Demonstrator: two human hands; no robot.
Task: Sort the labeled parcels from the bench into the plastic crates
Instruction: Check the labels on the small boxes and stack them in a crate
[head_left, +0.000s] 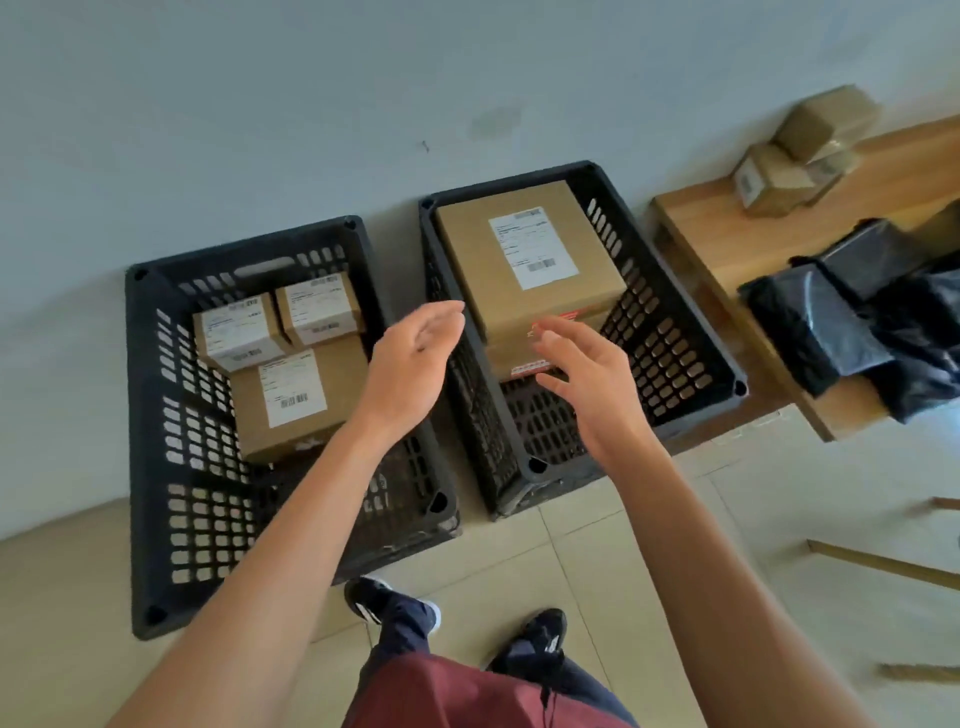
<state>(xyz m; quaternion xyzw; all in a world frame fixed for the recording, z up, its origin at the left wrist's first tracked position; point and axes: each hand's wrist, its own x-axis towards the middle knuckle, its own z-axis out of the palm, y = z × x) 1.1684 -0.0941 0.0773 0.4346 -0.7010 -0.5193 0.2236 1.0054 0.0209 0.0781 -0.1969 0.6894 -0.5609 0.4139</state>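
Two black plastic crates stand on the floor against the wall. The left crate (156, 467) holds three labeled cardboard parcels (291, 400). In the right crate (691, 364) a large labeled box (524, 260) lies on top of another box with red tape. My left hand (415, 364) hovers open above the gap between the crates, holding nothing. My right hand (582, 374) hovers open just in front of the large box, fingers spread, not touching it. On the wooden bench (717, 244) at the right lie black plastic-wrapped parcels (841, 322) and small cardboard boxes (795, 161).
The floor is pale tile; my feet in dark shoes (530, 644) stand just in front of the crates. Thin wooden strips (883, 564) lie on the floor at the lower right. The grey wall runs behind crates and bench.
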